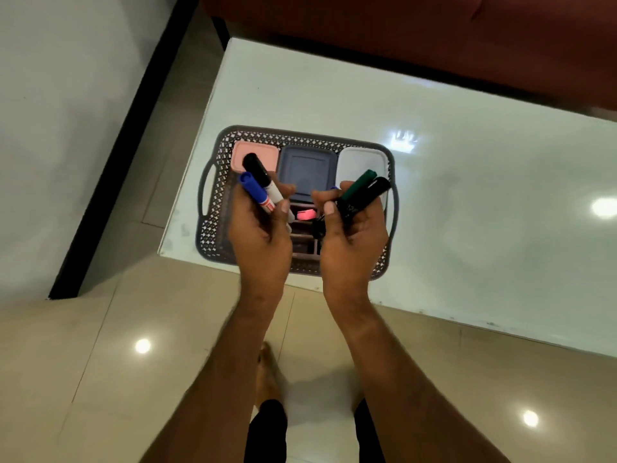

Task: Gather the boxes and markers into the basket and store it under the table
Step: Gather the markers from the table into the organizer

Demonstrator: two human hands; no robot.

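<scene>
Head view, looking straight down on a glossy white bench (434, 195) running from the upper middle to the right edge of the frame

Grey lattice basket (213, 225) with side handles, sat at the near left corner of the bench, about centre frame

Inside along its far side, three lidded boxes in a row: pink box (240, 152) on the left, dark blue-grey box (307, 168) in the middle, white box (357, 162) on the right, all just beside each other

Something pink (306, 214) lying lower down in the basket between the two hands, too small and blurry to name

Left hand (260, 235) hovering over the left half of the basket, fingers clenched around two markers: blue-capped marker (252, 188) and black-capped marker (257, 167), caps pointing toward the upper left

Right hand (354, 242) over the right half of the basket, fingers wrapped around a green marker (359, 185) and a black marker (375, 190), tips pointing to the upper right

Maybe one more dark marker poking out under the right palm, can't tell for sure

Beige tiled floor (100, 362) across the bottom of the frame, bare foot (267, 372) on it at lower centre, dark red sofa (434, 35) along the top edge
</scene>
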